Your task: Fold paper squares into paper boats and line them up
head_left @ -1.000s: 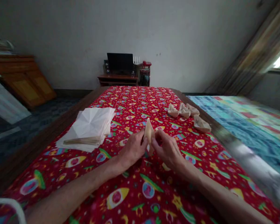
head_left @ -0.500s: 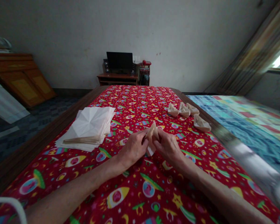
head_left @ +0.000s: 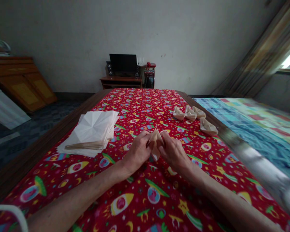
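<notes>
Both of my hands pinch a small folded piece of cream paper (head_left: 156, 141) just above the red patterned tablecloth (head_left: 145, 199). My left hand (head_left: 137, 153) grips its left side with closed fingers. My right hand (head_left: 174, 153) grips its right side the same way. The paper stands up as a pointed shape between my thumbs. A stack of white paper sheets (head_left: 91, 132) lies to the left of my hands. Several finished folded paper shapes (head_left: 195, 117) sit at the far right of the table.
The table's wooden edge (head_left: 38, 148) runs along the left. A bed with a blue patterned cover (head_left: 256, 129) lies to the right. Against the back wall is a low stand with a dark screen (head_left: 124, 64). A wooden cabinet (head_left: 21, 80) is at the left.
The folded paper has turned from a narrow upright sliver to a wider pointed shape and sits lower between my hands. My fingers have closed in around it.
</notes>
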Available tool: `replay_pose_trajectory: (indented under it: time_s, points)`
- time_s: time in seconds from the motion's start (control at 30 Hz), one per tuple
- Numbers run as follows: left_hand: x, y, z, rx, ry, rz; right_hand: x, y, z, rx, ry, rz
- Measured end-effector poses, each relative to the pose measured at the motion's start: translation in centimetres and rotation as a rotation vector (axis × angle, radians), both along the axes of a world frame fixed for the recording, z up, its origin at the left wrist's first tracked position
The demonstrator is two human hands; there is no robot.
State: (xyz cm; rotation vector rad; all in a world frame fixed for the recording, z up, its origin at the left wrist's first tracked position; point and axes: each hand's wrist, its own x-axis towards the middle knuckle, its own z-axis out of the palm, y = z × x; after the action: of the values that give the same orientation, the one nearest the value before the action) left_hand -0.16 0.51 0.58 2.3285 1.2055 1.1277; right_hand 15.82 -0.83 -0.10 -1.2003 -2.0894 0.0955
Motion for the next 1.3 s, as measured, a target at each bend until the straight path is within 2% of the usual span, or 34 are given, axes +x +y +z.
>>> replay_pose_trajectory:
  time_s: [0.23, 0.3, 0.43, 0.7, 0.8, 0.93, 1.03, 1.3]
  points:
    - [0.3, -0.2, -0.2, -0.025, -0.024, 0.003, 0.1, 0.2, 0.0, -0.081, -0.065, -0.07]
    - [0.5, -0.3, -0.3, -0.012, -0.027, 0.0, 0.2, 0.4, -0.2, -0.062, -0.069, -0.1]
    - [0.4, -0.4, -0.5, 0.035, -0.031, -0.017, 0.2, 0.4, -0.3, -0.022, -0.047, -0.068]
    - [0.0, -0.2, -0.6, 0.008, -0.023, -0.023, -0.2, 0.3, 0.6, -0.2, -0.021, -0.106]
    - [0.0, -0.1, -0.6, -0.03, 0.005, 0.006, -0.3, 0.0, 0.7, -0.238, -0.059, -0.085]
    - [-0.3, 0.2, -1.1, -0.087, 0.037, -0.001, -0.3, -0.3, 0.7, -0.25, -0.164, -0.144]
    - [-0.6, 0.3, -1.5, -0.061, 0.077, -0.031, -0.1, -0.3, 0.5, -0.212, -0.225, -0.177]
    - [-1.4, -0.1, -1.7, -0.011, 0.258, -0.043, 0.3, -0.2, 0.3, -0.193, -0.314, -0.117]
